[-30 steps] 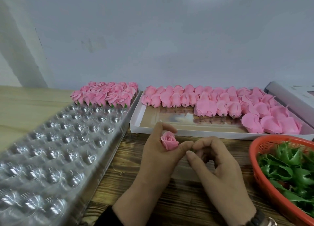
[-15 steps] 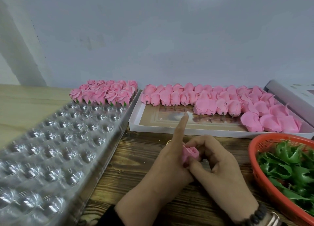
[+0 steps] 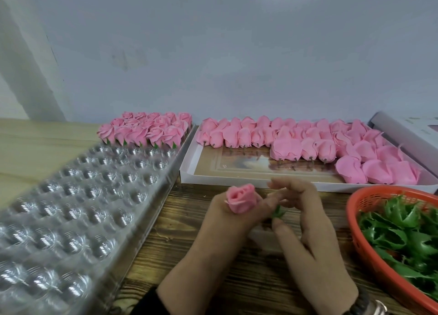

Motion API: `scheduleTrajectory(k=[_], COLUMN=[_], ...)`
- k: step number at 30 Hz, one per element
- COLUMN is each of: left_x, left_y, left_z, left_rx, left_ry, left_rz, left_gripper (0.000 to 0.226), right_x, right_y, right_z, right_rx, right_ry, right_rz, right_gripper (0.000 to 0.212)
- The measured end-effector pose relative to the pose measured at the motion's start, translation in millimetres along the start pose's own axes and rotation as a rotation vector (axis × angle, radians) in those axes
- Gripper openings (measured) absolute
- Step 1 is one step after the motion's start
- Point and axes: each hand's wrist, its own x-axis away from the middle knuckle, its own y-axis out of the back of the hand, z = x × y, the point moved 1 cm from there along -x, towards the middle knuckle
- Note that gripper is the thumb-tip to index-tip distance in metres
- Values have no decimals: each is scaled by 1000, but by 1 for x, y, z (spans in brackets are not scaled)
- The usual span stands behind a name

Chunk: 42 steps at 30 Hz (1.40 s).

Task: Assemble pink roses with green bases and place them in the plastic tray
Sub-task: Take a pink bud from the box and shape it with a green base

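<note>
Being pinched at frame centre: pink rose (image 3: pixel 241 200) by left hand (image 3: pixel 233 216), green base (image 3: pixel 277 212) by right hand (image 3: pixel 305 222); petals judged soft, crushable, best gripped low.

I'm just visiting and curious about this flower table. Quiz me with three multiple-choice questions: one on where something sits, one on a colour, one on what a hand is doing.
1. Where are the finished roses in the plastic tray?
A. At its far end
B. At its near end
C. Spread over every cup

2. What colour is the basket holding the green bases?
A. Blue
B. Orange-red
C. White

3. What is the left hand doing?
A. Lying flat on the table
B. Reaching into the basket
C. Holding a pink rose

Answers: 1 A, the roses crowd the rows nearest the wall while the nearer cups stand empty. 2 B, its rim and mesh wall are orange-red. 3 C, the rose sits upright in its grip, while the right hand pinches a green base beside it.
</note>
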Motion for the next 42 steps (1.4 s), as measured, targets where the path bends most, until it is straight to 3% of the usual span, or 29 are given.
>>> scheduleTrajectory(k=[4, 12, 16, 18, 20, 23, 26, 28, 30, 33, 42], left_x=[-1, 3, 1, 1, 1, 0, -3, -2, -2, -1, 0], left_y=[0, -15, -5, -1, 2, 9, 15, 15, 14, 11, 6], left_z=[6, 12, 8, 6, 4, 0, 1, 1, 2, 1, -2], left_rx=[234, 476, 489, 438, 299, -169, -499, -629, -710, -747, -864], left_ry=[-27, 154, 247, 237, 144, -109, -198, -198, -192, -183, -161], left_rz=[-134, -38, 77, 87, 40, -91, -129, -91, -55, -9, 74], left_gripper=[4, 25, 75, 72, 51, 16, 33, 27, 19, 30, 84], right_x=[2, -1, -3, -3, -2, -2, -2, -2, -2, -3, -4], right_y=[-10, -12, -8, -9, -9, -3, 1, -1, -2, -1, 2], right_z=[-7, -8, -7, -7, -8, -10, -7, -7, -8, -10, -12], right_rx=[-124, -186, -325, -327, -284, -151, -16, 58, 101, 68, 42], right_ry=[-219, -352, -412, -401, -346, -219, -76, 0, 36, 39, 3], right_rz=[12, 80, 190, 207, 134, -36, 15, 112, 169, 178, 212], right_gripper=[49, 32, 12, 6, 10, 17, 43, 51, 50, 41, 30])
